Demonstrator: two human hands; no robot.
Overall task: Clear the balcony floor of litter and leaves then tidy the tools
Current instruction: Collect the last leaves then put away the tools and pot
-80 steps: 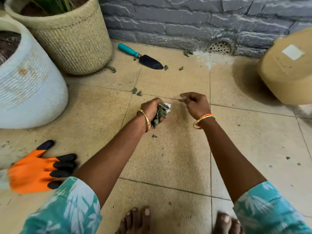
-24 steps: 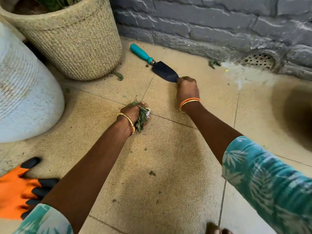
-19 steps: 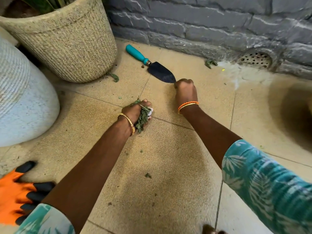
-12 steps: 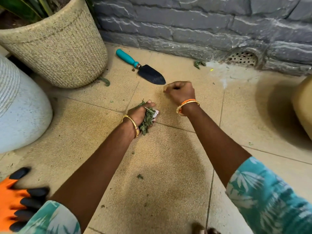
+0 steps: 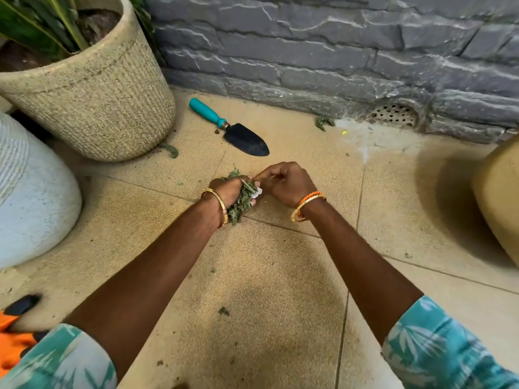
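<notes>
Tiled balcony floor (image 5: 280,318) is seen from above, bounded at the far edge by a grey stone wall (image 5: 309,51) with a drain grille (image 5: 394,115) at its foot. The far-left corner is taken up by a woven beige planter (image 5: 92,91), with a white pot (image 5: 31,197) just beside it along the left edge; a tan pot (image 5: 500,197) is cut off at the right edge. Open tile is left through the middle and near side.

A trowel (image 5: 230,127) is laid flat near the far edge, long axis diagonal, teal handle pointed far-left toward the planter, dark blade pointed near-right. An orange-and-black glove (image 5: 14,338) is seen at the near-left corner.

A bunch of green leaves (image 5: 241,200) with a white scrap is clamped in the left hand (image 5: 227,192) at mid-floor. The right hand (image 5: 286,183) is curled, fingertips pinched at the top of the bunch. Loose leaf bits are scattered: one by the wall (image 5: 324,122), one beside the planter (image 5: 171,149), one on the near tile (image 5: 223,311).
</notes>
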